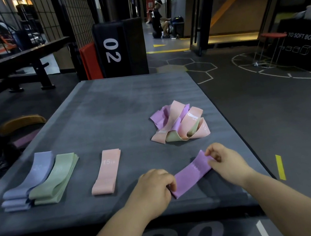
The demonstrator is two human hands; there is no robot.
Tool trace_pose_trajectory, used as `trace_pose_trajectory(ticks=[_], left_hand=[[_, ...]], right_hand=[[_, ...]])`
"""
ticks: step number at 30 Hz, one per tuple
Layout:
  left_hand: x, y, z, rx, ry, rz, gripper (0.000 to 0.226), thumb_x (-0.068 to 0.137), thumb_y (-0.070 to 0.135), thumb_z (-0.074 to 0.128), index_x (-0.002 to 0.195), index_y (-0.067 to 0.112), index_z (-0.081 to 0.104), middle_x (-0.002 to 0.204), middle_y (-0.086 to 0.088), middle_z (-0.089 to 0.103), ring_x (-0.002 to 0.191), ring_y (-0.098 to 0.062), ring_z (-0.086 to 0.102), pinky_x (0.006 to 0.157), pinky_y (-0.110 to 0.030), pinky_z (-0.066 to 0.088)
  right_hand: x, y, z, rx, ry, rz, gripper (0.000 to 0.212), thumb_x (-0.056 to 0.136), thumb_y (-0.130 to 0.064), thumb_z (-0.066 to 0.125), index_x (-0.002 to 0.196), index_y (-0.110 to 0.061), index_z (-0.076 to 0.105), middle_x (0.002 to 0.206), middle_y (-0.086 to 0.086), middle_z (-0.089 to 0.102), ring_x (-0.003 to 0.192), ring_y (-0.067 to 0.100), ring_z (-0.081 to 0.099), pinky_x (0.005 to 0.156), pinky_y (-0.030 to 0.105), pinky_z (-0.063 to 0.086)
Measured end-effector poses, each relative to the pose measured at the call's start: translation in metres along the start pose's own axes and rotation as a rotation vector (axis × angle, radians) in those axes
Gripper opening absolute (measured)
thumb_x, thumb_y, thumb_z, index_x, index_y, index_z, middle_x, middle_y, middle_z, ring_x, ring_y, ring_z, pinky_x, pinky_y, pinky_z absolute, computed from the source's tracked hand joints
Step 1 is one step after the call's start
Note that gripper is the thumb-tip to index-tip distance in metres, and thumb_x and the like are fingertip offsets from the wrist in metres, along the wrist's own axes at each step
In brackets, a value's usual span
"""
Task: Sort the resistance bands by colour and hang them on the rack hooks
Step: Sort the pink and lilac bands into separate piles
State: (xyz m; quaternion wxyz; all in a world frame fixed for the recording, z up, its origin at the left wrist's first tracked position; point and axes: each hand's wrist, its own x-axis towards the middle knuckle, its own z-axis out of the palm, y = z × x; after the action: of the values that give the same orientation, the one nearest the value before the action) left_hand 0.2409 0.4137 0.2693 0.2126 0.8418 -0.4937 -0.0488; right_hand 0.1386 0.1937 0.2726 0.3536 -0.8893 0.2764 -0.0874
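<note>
Head view is showing the left hand (154, 188) and the right hand (226, 162) each pinching one end of a flat purple fabric resistance band (190, 173), fingers curled on it, over the near part of a grey padded mat (118, 107). Left of this grip a flat pink fabric band (106, 172) is lying alone, and further left a stack of green bands (54, 179) is touching a stack of lilac-blue bands (29, 180). Beyond the right hand a loose heap of pink, purple and green bands (179, 123) is resting.

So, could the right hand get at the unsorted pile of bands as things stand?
Probably yes: only bare mat lies between the right hand and the unsorted pile. It pinches the purple band, though, so it must let go first.
</note>
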Motion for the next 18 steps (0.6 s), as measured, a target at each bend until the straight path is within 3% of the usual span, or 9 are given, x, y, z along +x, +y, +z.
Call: trace_pose_trajectory(ticks=[3, 8, 13, 16, 18], left_hand=[[0.000, 0.003, 0.001, 0.004, -0.008, -0.007, 0.022, 0.085, 0.014, 0.046, 0.089, 0.022, 0.066, 0.097, 0.010, 0.059, 0.095, -0.010, 0.050, 0.087, -0.026, 0.042], [0.000, 0.010, 0.006, 0.051, 0.022, -0.072, 0.016, 0.095, 0.039, 0.046, 0.095, 0.025, 0.054, 0.099, 0.010, 0.052, 0.096, -0.012, 0.046, 0.086, -0.027, 0.037], [-0.001, 0.012, 0.015, 0.101, 0.001, -0.118, 0.036, 0.097, 0.039, 0.044, 0.132, 0.031, 0.047, 0.127, 0.011, 0.044, 0.122, -0.011, 0.035, 0.102, -0.027, 0.029], [-0.001, 0.012, 0.017, 0.122, -0.041, -0.082, 0.045, 0.101, 0.033, 0.038, 0.146, 0.035, 0.034, 0.154, 0.018, 0.024, 0.144, -0.009, 0.013, 0.114, -0.030, 0.011], [-0.002, 0.012, 0.018, 0.170, -0.121, -0.051, 0.048, 0.103, 0.026, 0.029, 0.150, 0.033, 0.023, 0.159, 0.017, 0.012, 0.148, -0.009, 0.000, 0.118, -0.035, -0.001]], right_hand=[[0.000, 0.001, 0.002, -0.126, -0.018, -0.048, 0.025, 0.093, -0.013, 0.052, 0.109, -0.031, 0.052, 0.100, -0.010, 0.062, 0.090, 0.011, 0.058, 0.074, 0.026, 0.047], [0.000, 0.006, 0.005, -0.316, 0.002, -0.142, 0.047, 0.093, -0.014, 0.051, 0.136, -0.030, 0.049, 0.130, -0.005, 0.051, 0.122, 0.018, 0.044, 0.102, 0.033, 0.041], [-0.001, 0.006, 0.006, -0.413, -0.004, -0.203, 0.057, 0.096, -0.016, 0.044, 0.147, -0.038, 0.033, 0.153, -0.016, 0.032, 0.140, 0.013, 0.028, 0.115, 0.036, 0.028], [0.001, 0.008, 0.007, -0.538, -0.069, -0.230, 0.051, 0.101, -0.020, 0.034, 0.150, -0.036, 0.029, 0.158, -0.018, 0.021, 0.147, 0.007, 0.016, 0.118, 0.032, 0.022], [0.002, 0.010, 0.008, -0.599, -0.112, -0.245, 0.049, 0.103, -0.022, 0.028, 0.151, -0.033, 0.025, 0.159, -0.018, 0.018, 0.148, 0.006, 0.010, 0.118, 0.030, 0.020]])
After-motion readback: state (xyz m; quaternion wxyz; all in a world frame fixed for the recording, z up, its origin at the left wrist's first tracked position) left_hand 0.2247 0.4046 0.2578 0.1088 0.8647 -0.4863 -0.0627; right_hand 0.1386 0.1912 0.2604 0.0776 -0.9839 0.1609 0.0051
